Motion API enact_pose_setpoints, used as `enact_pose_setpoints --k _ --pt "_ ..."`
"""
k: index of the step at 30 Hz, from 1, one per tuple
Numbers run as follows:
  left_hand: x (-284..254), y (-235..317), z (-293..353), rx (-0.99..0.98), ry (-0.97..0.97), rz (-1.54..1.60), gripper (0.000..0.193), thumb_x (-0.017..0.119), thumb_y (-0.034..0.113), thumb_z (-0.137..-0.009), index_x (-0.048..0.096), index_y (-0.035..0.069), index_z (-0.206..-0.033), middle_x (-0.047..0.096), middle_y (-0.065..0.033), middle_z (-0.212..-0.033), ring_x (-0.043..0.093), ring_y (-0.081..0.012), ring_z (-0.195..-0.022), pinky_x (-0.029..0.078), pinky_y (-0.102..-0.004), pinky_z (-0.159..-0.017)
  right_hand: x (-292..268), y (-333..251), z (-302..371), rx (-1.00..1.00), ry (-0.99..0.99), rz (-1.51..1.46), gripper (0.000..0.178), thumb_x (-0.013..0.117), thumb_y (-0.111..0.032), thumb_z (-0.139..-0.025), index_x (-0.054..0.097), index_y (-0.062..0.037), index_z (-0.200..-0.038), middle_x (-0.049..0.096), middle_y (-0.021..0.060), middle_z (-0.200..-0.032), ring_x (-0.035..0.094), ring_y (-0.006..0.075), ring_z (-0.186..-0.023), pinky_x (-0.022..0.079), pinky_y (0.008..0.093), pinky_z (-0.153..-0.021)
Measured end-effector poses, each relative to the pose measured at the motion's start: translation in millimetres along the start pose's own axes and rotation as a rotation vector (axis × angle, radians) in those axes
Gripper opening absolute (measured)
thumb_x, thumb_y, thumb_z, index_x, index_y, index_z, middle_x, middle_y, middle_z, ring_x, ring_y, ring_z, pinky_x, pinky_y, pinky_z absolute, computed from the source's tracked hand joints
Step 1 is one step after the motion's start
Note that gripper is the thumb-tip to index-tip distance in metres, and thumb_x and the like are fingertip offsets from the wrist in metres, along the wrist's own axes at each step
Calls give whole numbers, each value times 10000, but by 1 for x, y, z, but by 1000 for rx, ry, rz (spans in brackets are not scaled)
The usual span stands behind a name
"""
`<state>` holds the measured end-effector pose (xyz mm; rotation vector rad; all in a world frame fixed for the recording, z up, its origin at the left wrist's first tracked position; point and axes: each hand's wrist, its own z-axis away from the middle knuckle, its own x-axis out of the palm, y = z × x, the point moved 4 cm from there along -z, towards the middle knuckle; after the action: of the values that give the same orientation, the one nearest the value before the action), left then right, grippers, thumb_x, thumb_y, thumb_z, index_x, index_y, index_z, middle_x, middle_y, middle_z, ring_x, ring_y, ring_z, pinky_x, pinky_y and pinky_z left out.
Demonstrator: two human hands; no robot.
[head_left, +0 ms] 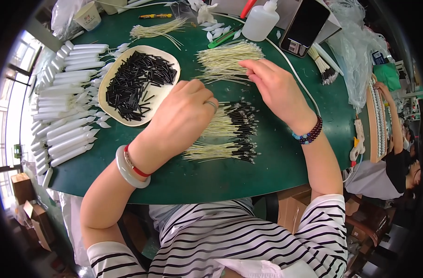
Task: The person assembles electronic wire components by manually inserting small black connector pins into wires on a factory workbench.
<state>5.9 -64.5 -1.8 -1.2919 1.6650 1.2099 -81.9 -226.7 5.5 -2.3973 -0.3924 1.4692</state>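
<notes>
My left hand [186, 113] is curled closed above the near-right rim of a white tray [112, 111] of short black tubes [132, 88]. Its fingertips are hidden, so what they hold does not show. At the right end of a bundle of thin pale wires [225, 58], my right hand [276, 88] has its thumb and fingers drawn together. Anything between them is too small to make out. Between and below my hands lie wires with black sleeves [241, 123] at their right ends. Another group of sleeved wires [220, 150] sits nearer to me.
White candle-shaped pieces [75, 134] are stacked along the left. A white squeeze bottle [261, 21], a phone [309, 23] and a green knife [222, 39] stand or lie at the back. A white cable [297, 76] crosses the right side. Another person's arm [394, 116] shows at far right.
</notes>
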Motion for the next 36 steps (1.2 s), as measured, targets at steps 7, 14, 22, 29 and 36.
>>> enact_pose_setpoints --k 7,14,22,29,36 --pt "-31 -10 20 -385 97 417 99 591 -37 -843 613 -21 -938 640 -113 -898 612 -187 -776 480 -267 -691 -5 -23 0 -32 19 -72 126 611 -20 -830 627 -17 -955 585 111 -783 592 276 -705 476 346 -622" --pt "-14 -17 29 -598 169 902 168 558 -47 -892 641 -57 -1039 627 -50 -914 567 -78 -828 458 -206 -743 -2 -40 0 20 -4 -305 85 640 -37 -828 666 -38 -909 611 71 -743 582 217 -639 459 301 -569" --pt "-17 -20 28 -511 220 849 171 552 -62 -888 654 -39 -1023 598 -36 -919 540 -69 -801 437 -201 -699 2 -26 -4 -118 113 86 87 681 -62 -797 679 -45 -882 644 74 -892 617 230 -836 494 323 -707" --pt "-19 -19 28 -423 329 754 133 626 -11 -829 676 -4 -951 640 -90 -835 595 -160 -673 476 -257 -607 5 -13 -8 -95 138 182 121 702 -68 -765 667 -52 -880 619 41 -863 591 225 -868 476 360 -748" --pt "-20 -23 32 -473 381 743 132 628 -18 -823 678 -8 -945 639 -95 -819 594 -164 -663 476 -257 -601 -4 -42 -6 -188 124 21 125 691 -36 -758 673 -74 -876 582 51 -764 592 218 -664 473 294 -549"
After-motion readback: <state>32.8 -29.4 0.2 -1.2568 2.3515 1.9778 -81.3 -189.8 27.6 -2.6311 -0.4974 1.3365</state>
